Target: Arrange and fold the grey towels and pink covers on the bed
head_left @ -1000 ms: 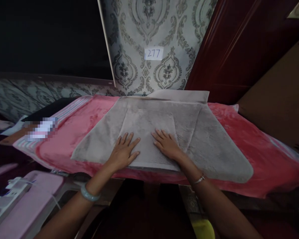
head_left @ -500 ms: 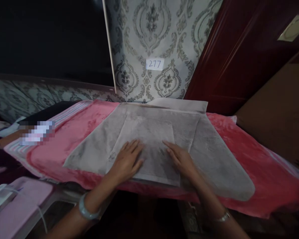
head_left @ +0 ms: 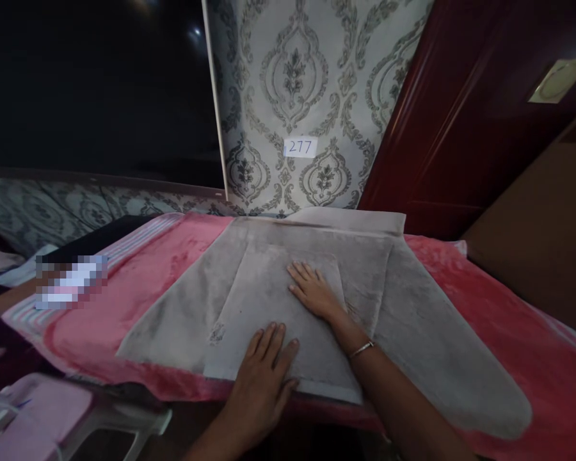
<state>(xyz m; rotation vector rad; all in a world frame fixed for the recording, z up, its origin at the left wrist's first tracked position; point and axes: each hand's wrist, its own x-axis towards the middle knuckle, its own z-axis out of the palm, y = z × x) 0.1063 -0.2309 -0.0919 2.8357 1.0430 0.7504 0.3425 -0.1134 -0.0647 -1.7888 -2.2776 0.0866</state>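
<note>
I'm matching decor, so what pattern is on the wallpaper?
Grey damask-style scrolls on pale wallpaper, clearest in the head view.

The soft grey cloth (head_left: 427, 333) lies spread before me on the pink-red blanket (head_left: 125, 314), widening toward me, its middle layered in a paler panel, a whitish flap along its far edge.

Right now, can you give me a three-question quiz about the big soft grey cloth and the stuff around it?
1. True or false: the bare right hand is nearer the grey patterned wallpaper than the bare left hand is.
2. Fill in: the small white rectangular paper reads ___.
3. What colour is the wide fuzzy blanket under the big soft grey cloth? A) green B) pink-red C) blue

Key: 1 true; 2 277; 3 B
</note>
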